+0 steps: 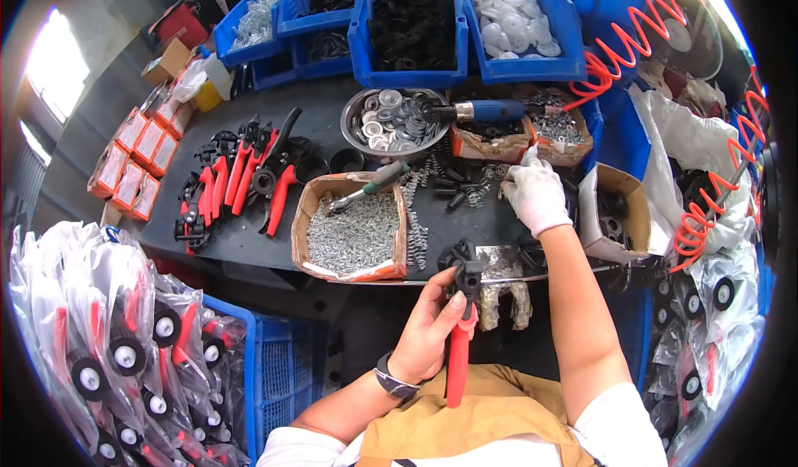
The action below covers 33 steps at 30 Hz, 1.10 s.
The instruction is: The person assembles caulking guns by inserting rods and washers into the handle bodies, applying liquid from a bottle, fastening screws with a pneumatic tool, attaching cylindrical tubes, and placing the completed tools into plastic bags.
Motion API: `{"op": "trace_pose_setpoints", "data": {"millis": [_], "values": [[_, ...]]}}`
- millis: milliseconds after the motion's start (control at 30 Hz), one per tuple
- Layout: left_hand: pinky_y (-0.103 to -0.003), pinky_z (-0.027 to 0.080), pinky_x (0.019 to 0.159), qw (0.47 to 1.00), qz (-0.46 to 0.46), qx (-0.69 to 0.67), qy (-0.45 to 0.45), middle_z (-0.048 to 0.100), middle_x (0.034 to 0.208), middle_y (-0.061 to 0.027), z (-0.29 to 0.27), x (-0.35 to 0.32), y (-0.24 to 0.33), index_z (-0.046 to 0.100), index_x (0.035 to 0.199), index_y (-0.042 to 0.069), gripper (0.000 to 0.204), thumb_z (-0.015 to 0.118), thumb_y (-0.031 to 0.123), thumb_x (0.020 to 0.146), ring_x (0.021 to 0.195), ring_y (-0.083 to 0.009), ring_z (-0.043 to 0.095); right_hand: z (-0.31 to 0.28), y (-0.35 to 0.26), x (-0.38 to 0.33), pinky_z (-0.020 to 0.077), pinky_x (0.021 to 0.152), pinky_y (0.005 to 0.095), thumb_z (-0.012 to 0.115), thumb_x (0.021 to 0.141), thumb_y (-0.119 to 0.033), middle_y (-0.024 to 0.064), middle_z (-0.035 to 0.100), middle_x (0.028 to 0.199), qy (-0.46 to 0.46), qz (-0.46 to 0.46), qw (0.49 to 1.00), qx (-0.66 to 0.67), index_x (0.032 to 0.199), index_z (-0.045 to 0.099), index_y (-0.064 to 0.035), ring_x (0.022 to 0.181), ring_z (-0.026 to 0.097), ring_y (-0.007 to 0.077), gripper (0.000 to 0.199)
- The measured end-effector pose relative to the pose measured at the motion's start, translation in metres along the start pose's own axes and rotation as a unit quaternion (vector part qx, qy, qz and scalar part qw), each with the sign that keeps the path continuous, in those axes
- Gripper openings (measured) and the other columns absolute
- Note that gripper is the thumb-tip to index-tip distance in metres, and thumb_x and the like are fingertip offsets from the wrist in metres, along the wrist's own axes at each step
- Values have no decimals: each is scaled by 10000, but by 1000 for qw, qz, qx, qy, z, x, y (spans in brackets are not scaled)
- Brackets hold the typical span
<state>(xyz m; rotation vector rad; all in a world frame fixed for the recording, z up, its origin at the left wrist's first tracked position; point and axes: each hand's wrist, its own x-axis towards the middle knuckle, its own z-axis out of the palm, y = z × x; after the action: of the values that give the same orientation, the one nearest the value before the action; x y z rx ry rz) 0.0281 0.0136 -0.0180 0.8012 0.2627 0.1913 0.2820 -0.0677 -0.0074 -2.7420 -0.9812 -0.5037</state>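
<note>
My left hand (430, 326), bare with a watch at the wrist, is wrapped round a red-handled black tool (459, 355), held upright before my apron with its black head (465, 271) on top. My right hand (536, 191), in a white glove, reaches over the bench with its fingers drawn together at the near edge of a cardboard box of small metal parts (561, 130). Whatever its fingertips hold is too small to make out. Coil springs (478, 191) and black cylindrical pieces lie just left of that hand. A metal fixture (501, 271) stands at the bench's front edge.
A box of screws (353, 234) holds a green-handled tool (366, 188). Beyond it are a metal bowl of discs (366, 138), a blue power driver (482, 111) and blue bins (407, 76). Red-handled tools (237, 172) lie left. A red coiled hose (615, 64) hangs right. Bagged wheeled parts (116, 334) flank me.
</note>
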Motion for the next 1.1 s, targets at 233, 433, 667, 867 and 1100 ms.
{"op": "trace_pose_setpoints", "data": {"millis": [233,433,667,867,1100], "values": [[-364,548,744,995,-21,-99,21,583,1105,-80,-3,10,15,416,1351,84,441,605,104,954,915,-192,611,-63,-39,-62,512,688,345,710,767,-44,100,632,812,-6,29,879,476,866,631,-50,740,624,294,127],[-340,550,792,995,-5,-102,11,612,1093,-62,8,15,3,483,1272,85,412,657,11,906,914,-174,629,-84,-64,-112,538,647,342,792,667,-11,106,638,870,174,-147,913,338,848,632,-57,740,647,278,246],[-338,563,763,997,30,58,-31,562,1086,-64,24,16,-8,502,1223,53,445,706,-41,839,900,-186,634,-68,-22,-129,494,595,272,811,722,-75,45,589,855,-249,233,392,855,943,521,-58,692,597,145,365],[-310,460,595,985,-66,-140,-72,489,1199,-86,34,24,-5,362,1351,167,576,667,374,908,762,-167,527,-111,67,-45,492,663,316,629,908,-200,64,632,827,-31,-184,888,419,884,626,-44,753,624,185,158],[-298,429,565,995,14,-63,-82,524,1194,-73,37,48,-38,439,1344,246,655,674,565,821,733,-176,513,-49,252,82,511,860,421,563,834,-244,271,676,1028,-226,201,953,9,993,695,52,992,656,394,361]]}}
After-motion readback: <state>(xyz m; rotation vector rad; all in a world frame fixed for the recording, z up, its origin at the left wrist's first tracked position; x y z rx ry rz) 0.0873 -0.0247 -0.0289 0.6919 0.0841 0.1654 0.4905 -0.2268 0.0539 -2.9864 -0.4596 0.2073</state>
